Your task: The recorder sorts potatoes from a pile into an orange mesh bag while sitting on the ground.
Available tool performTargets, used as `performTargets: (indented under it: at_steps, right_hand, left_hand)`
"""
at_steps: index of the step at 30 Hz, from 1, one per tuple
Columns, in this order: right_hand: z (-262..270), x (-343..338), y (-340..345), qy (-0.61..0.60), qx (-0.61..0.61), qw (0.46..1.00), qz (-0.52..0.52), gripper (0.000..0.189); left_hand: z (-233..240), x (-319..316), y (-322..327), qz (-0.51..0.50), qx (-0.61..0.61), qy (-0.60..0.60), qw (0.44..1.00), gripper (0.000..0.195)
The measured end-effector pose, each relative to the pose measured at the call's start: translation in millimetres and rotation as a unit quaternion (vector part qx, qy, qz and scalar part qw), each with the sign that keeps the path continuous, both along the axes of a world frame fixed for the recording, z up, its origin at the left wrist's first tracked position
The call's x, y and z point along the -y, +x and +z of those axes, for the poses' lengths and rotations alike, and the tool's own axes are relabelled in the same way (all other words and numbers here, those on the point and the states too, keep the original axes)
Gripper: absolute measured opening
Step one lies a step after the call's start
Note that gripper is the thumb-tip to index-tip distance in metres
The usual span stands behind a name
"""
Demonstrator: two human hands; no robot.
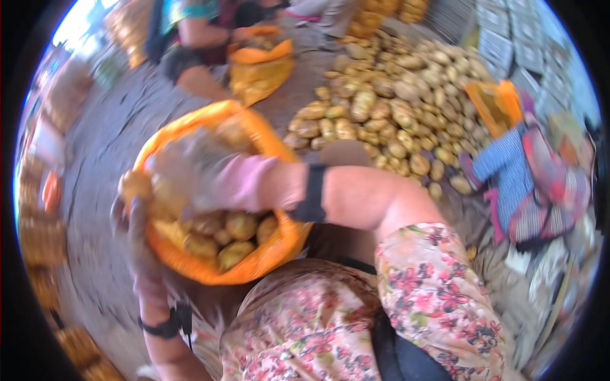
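An orange mesh bag [217,276] with a rolled-down rim stands upright before me, with several potatoes [240,226] inside. My right hand [188,164], in a greyish glove with a pink cuff, is over the bag's mouth. Motion blur hides its fingers and whatever may be in them. At the bag's left side is my gloved left hand [138,235], its fingers around the underside of a single potato [136,185] level with the rim. Whether that hand also touches the bag is unclear.
A large heap of potatoes [405,100] lies on the ground at front right. Beyond my bag, a person [200,43] sits by another orange bag [262,71]. At right sits someone in blue striped cloth [510,166] near an orange bag [495,107]. Blurred filled bags [43,238] line the left.
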State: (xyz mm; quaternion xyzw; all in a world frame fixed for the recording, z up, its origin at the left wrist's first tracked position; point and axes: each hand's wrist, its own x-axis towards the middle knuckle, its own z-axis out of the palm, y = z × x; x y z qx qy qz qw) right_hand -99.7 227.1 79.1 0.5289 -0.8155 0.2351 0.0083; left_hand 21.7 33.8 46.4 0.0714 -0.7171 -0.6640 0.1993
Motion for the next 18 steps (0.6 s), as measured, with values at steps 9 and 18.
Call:
performTargets:
  at_steps: [9,18]
  right_hand:
    - [3.4,-162.1,-10.6,-0.396,-0.18,0.893,-0.112,0.056]
    - [-307.8,-512.0,-89.8,0.083,0.181,0.672,-0.713,0.084]
  left_hand:
    - [5.1,-24.7,6.9,0.067,0.061,-0.206,0.974,0.07]
    - [12.7,-30.8,10.2,0.098,0.088,-0.237,0.963,0.075]
